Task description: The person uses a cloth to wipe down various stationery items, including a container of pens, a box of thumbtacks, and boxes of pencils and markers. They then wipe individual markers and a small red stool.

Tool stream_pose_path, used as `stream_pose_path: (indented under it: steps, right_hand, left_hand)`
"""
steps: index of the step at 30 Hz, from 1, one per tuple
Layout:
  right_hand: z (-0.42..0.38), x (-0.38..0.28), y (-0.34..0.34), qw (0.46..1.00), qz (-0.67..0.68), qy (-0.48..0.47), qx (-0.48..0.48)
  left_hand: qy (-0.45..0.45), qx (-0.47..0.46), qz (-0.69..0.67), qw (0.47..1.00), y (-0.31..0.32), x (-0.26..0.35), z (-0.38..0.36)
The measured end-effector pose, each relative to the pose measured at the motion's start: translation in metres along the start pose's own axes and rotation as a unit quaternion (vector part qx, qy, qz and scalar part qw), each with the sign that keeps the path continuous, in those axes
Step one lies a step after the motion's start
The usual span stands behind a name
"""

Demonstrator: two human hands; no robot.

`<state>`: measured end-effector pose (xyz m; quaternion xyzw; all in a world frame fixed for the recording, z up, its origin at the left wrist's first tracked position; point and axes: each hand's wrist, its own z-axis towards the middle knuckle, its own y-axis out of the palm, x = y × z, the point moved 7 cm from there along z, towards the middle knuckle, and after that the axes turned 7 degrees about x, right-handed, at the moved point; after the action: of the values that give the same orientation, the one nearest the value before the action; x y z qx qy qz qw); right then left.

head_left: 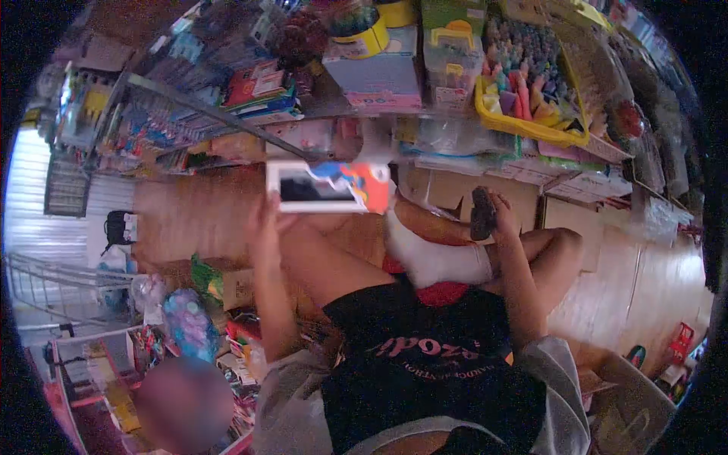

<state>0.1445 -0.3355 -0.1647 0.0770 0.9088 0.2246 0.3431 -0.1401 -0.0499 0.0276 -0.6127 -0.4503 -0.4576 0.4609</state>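
My left hand (pixel 265 224) grips one end of a white box (pixel 327 188) with a dark window and a blue and orange printed end. The box is held level above my lap, in front of the shelves, and is slightly blurred. My right hand (pixel 504 214) is closed around a dark grey, oblong object (pixel 483 214) whose kind I cannot make out. It is apart from the box, above my bent leg. A white sock (pixel 444 262) covers my crossed foot between the two hands.
Shelves ahead hold a yellow basket (pixel 535 130) of colourful pens or bottles, a blue-and-pink box (pixel 375 80), a clear container (pixel 453 64) and stacked books (pixel 262 91). Another person (pixel 184 406) is at lower left, near packed goods. A red object (pixel 681 343) stands at far right.
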Motion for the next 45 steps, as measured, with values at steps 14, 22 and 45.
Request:
stream_pose_path:
  steps: [14,22,45]
  right_hand:
    - [0.045,0.031,-0.019,0.998,-0.037,-0.039,-0.042]
    - [0.055,0.042,-0.025,0.994,-0.082,-0.043,-0.050]
    - [0.070,0.045,-0.023,0.980,-0.151,-0.106,-0.080]
  left_hand:
    - [0.085,-0.028,-0.187,0.978,0.021,0.114,0.195]
    - [0.047,0.055,-0.100,0.992,0.044,0.105,0.227]
    - [0.326,0.097,0.440,0.831,0.159,0.103,0.189]
